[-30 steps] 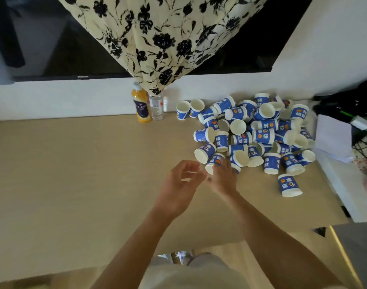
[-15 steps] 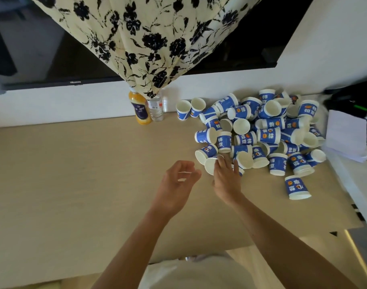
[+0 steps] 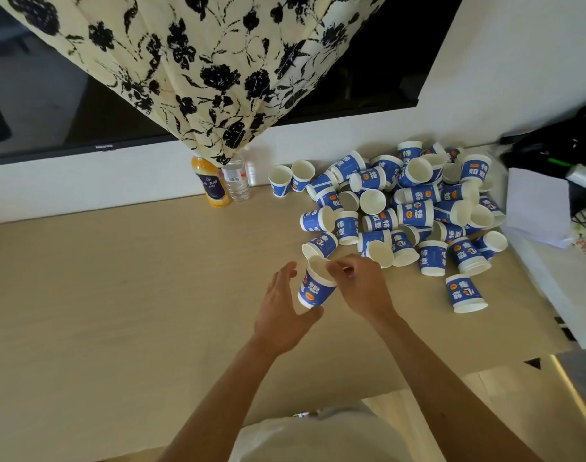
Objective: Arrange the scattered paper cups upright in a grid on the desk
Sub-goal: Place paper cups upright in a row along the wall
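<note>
At the near edge of the heap, one paper cup [image 3: 315, 290] has been drawn clear since half a second earlier, when it was still lying among the others under the right hand [image 3: 361, 288]. It is now pinched at its rim by that hand's thumb and curled fingers and is held tilted, mouth up and away, between the two hands. The left hand [image 3: 281, 315] is kept spread beside it, fingers straight and parted, with the thumb at the cup's base; whether contact is made cannot be told. Beyond, the pile of cups [image 3: 414, 208] is seen jumbled on the right of the desk [image 3: 118, 311], and a single inverted cup [image 3: 464, 293] stands apart nearer. An orange juice bottle [image 3: 211, 185] and a water bottle [image 3: 236, 178] are stood against the wall under a floral cloth [image 3: 201, 71].
</note>
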A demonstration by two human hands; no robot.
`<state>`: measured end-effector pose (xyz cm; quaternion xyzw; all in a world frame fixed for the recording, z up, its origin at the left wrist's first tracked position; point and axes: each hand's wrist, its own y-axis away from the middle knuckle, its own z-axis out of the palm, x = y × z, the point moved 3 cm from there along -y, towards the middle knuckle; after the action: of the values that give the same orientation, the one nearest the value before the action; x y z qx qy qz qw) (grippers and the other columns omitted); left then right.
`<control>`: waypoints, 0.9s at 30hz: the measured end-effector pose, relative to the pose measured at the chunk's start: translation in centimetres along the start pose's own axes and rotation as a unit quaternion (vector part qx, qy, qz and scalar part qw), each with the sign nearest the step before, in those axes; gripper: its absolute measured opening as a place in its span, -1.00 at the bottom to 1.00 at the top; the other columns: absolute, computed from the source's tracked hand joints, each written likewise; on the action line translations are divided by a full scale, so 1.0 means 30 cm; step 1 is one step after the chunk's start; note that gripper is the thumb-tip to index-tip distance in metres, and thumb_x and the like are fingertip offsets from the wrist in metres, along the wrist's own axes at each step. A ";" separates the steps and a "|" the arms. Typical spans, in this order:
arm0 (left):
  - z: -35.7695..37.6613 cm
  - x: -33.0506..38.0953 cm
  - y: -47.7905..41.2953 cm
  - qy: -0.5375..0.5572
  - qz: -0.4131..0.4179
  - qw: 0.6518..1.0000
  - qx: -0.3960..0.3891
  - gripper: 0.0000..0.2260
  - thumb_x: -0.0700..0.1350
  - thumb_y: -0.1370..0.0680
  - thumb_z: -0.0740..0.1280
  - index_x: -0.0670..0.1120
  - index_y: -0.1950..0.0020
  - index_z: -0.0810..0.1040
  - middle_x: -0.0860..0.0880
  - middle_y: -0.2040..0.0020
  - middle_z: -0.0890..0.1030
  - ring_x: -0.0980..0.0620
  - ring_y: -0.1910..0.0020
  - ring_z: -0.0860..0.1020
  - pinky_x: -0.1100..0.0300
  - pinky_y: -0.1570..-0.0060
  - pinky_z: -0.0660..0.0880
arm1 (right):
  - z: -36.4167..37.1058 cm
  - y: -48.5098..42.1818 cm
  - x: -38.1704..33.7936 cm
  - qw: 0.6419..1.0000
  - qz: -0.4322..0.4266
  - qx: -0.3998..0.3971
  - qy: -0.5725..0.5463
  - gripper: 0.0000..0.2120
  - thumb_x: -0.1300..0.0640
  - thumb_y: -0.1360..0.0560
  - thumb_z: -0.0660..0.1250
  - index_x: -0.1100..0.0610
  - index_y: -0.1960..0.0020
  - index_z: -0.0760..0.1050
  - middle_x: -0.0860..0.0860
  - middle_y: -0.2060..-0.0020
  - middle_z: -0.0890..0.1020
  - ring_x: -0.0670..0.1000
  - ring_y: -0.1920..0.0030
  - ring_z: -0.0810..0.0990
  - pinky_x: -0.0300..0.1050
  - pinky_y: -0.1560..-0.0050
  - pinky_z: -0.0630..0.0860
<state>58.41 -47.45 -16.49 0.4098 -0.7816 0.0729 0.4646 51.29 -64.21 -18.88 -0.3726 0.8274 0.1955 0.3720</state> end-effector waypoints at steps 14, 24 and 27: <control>0.002 0.028 0.021 0.088 0.026 0.989 0.115 -0.43 -0.14 -0.36 0.61 0.03 -0.27 0.45 0.16 -0.09 0.59 0.40 -0.07 0.51 0.48 0.08 0.48 | -0.011 0.072 0.050 0.924 0.168 0.076 -0.335 -0.85 0.14 -0.62 0.32 0.22 -0.09 0.48 0.13 0.09 0.71 0.04 0.12 0.71 -0.19 0.15 0.56; -0.018 -0.010 0.084 0.092 -0.002 0.981 0.172 -0.43 -0.21 -0.33 0.62 0.00 -0.24 0.45 0.24 -0.04 0.57 0.45 -0.01 0.51 0.54 0.09 0.43 | 0.124 0.094 0.428 0.850 0.451 0.172 -0.210 -0.16 0.02 -0.35 0.62 0.23 -0.45 0.25 0.27 -0.39 0.32 0.30 -0.29 0.47 0.12 -0.15 0.49; -0.017 -0.023 0.102 0.097 -0.005 0.979 0.177 -0.43 -0.25 -0.33 0.61 -0.02 -0.24 0.45 0.22 -0.06 0.57 0.46 0.00 0.51 0.56 0.11 0.42 | 0.150 0.042 0.433 0.852 0.461 0.145 -0.202 -0.10 -0.06 -0.35 0.62 0.25 -0.47 0.22 0.27 -0.40 0.34 0.28 -0.32 0.48 0.15 -0.22 0.50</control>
<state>56.73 -44.80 -15.94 0.4806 -0.7054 0.2475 0.4585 46.65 -66.80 -31.61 0.1574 0.8296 0.2931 0.4484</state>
